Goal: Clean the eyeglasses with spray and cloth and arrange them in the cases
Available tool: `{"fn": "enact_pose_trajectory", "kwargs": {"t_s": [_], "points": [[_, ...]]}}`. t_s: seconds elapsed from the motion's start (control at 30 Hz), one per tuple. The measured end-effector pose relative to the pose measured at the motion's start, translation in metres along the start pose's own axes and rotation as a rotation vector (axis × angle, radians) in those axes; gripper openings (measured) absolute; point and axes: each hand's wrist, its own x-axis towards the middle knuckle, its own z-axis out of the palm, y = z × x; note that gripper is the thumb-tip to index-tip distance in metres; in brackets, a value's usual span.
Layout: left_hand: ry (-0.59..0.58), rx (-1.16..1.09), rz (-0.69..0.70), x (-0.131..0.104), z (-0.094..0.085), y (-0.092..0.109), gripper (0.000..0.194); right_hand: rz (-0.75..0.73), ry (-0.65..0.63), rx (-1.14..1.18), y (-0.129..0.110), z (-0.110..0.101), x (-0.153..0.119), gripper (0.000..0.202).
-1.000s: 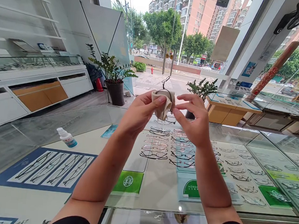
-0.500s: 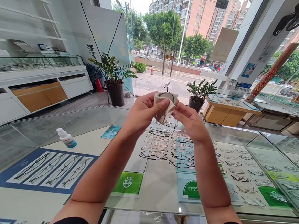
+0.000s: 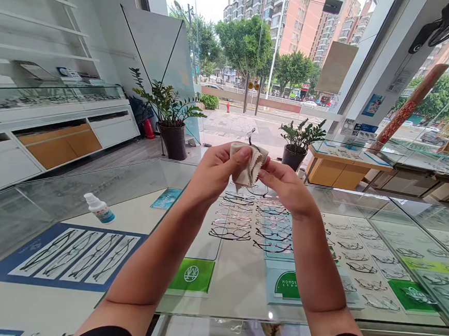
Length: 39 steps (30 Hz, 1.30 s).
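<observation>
Above a glass display counter [image 3: 138, 182], a person's left hand [image 3: 214, 172] is pinching a beige cleaning cloth [image 3: 248, 162] around a pair of dark-framed eyeglasses [image 3: 254, 188]. The right hand [image 3: 287, 186] is pinching the glasses from the other side, fingers pressed together. Rows of spectacle frames [image 3: 231, 225] are lying under the glass, a small spray bottle [image 3: 99, 208] standing well to the left.

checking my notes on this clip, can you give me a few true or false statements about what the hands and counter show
1. Both hands hold a beige cloth wrapped around a pair of glasses. True.
2. The left hand lies flat on the glass counter. False: it is raised above the counter, gripping the cloth.
3. A small spray bottle lies on the counter to the left of the arms. True.
4. The right hand holds the spray bottle. False: it pinches the cloth, far from the bottle.
5. Rows of glasses frames lie under the counter glass. True.
</observation>
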Motion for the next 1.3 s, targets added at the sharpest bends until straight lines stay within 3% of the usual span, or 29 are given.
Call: {"fn": "enact_pose_trajectory", "kwargs": {"t_s": [0.17,0.57,1.03,1.3], "points": [[0.141,-0.012,0.039,0.001,0.008,-0.005,0.057,-0.017,-0.01,-0.058,-0.001,0.003,0.002,0.041],[0.205,-0.04,-0.027,0.005,0.002,-0.007,0.049,-0.018,-0.008,0.126,0.009,0.012,0.008,0.035],[-0.015,-0.01,-0.042,0.001,-0.004,0.002,0.047,0.123,0.082,0.435,0.014,0.013,0.004,0.033],[0.242,0.002,0.1,-0.004,0.017,-0.014,0.059,0.028,0.013,0.312,0.011,0.026,0.003,0.036]]}}
